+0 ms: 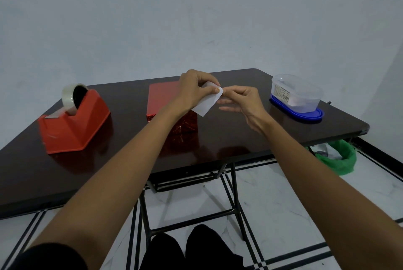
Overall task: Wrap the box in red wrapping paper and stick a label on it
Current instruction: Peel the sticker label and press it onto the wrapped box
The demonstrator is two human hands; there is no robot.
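- Two bare forearms reach from the bottom of the head view toward the middle of the frame, where both hands meet above a dark glossy surface [229,138].
- The left hand [194,91] is held just above centre. Its grip is closed on a small white label [206,106], with the thumb and curled fingers pinching the label's upper edge.
- The label hangs slanted down to the left, lifted clear of the surface and in front of the box.
- The right hand [242,103] is just right of centre. Its grip is narrow: thumb and forefinger nip the label's upper right corner, and the other fingers stretch loosely to the left.
- The box [162,99] lies on the surface at centre, partly hidden behind the left wrist. It is covered in shiny red wrapping paper, and the near end looks crinkled.
- A red tape dispenser [76,125] sits at centre left, well apart from the box, with a roll of clear tape [69,99] on its far end.
- A clear plastic container [296,94] stands on a blue lid [305,115] at centre right, near the far corner.
- A green bag [342,160] lies on the tiled floor under the right edge of the surface.
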